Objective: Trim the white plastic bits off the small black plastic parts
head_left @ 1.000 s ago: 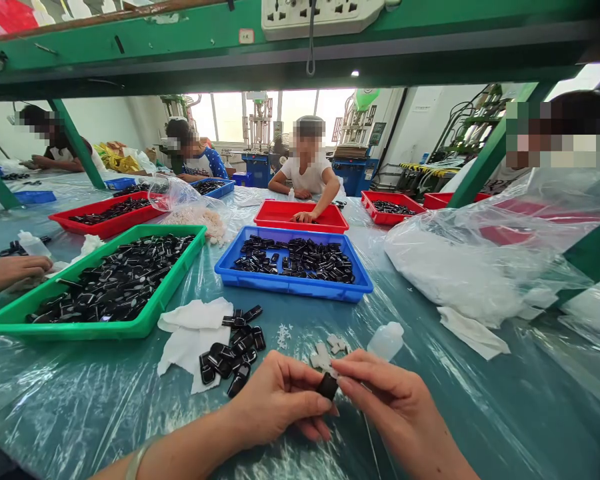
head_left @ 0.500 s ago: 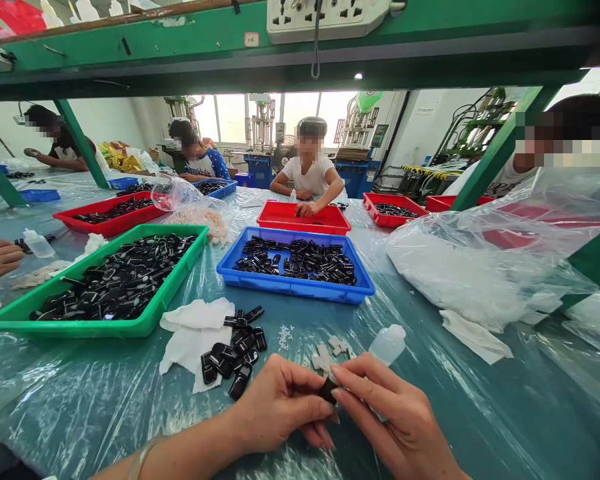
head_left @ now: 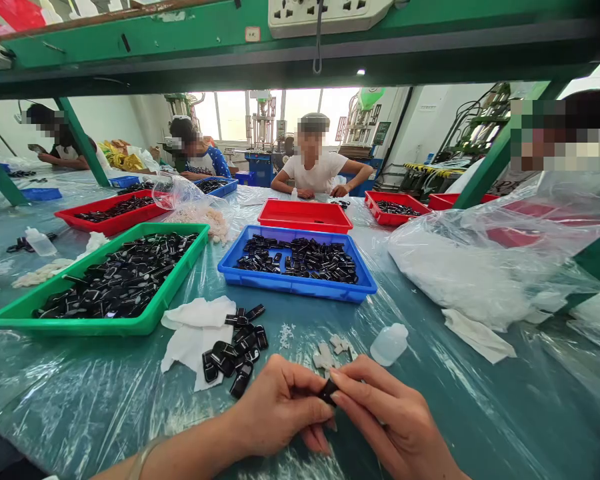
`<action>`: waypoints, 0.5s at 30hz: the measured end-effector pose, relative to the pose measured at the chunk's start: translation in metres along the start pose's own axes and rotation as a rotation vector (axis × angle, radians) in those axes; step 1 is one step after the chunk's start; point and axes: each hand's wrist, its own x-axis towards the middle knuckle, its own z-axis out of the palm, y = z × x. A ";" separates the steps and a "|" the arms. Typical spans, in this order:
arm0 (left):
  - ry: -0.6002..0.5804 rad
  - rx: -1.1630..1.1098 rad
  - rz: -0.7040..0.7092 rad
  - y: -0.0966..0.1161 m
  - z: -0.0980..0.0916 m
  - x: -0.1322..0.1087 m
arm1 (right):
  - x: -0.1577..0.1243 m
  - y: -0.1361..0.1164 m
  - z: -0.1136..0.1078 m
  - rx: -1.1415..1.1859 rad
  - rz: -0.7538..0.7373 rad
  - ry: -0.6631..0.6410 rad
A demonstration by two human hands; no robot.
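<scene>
Between my two hands is a small black plastic part, partly covered by fingers. My left hand pinches it from the left with thumb and forefinger. From the right, the fingertips of my right hand close on its other end. Just beyond the fingers lie pale, flat pieces. A translucent squeeze bottle rests on its side past my right hand. Beyond my left hand sits a loose pile of similar black parts, partly on a white cloth.
A green tray and a blue tray, both with many black parts, stand farther back. Red trays lie beyond. A plastic bag bulges at right. A green shelf beam crosses overhead. Several co-workers sit around the table.
Both my hands stay at the same spot, with the right fingers shifted slightly on the black part. The co-worker opposite has drawn a hand out of the red tray. The hand at far left has withdrawn.
</scene>
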 end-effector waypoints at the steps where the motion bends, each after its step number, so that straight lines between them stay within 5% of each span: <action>1: 0.003 -0.006 -0.002 0.000 0.000 0.000 | -0.001 0.000 0.000 0.015 0.012 -0.010; 6: -0.022 -0.087 0.004 0.002 0.001 -0.001 | 0.000 -0.004 -0.003 0.070 0.029 -0.075; 11: -0.006 -0.219 0.000 0.003 0.000 0.001 | 0.005 -0.007 -0.010 -0.123 0.080 -0.054; 15: -0.029 -0.347 -0.002 0.000 -0.001 0.002 | 0.003 -0.004 -0.010 0.063 0.326 -0.188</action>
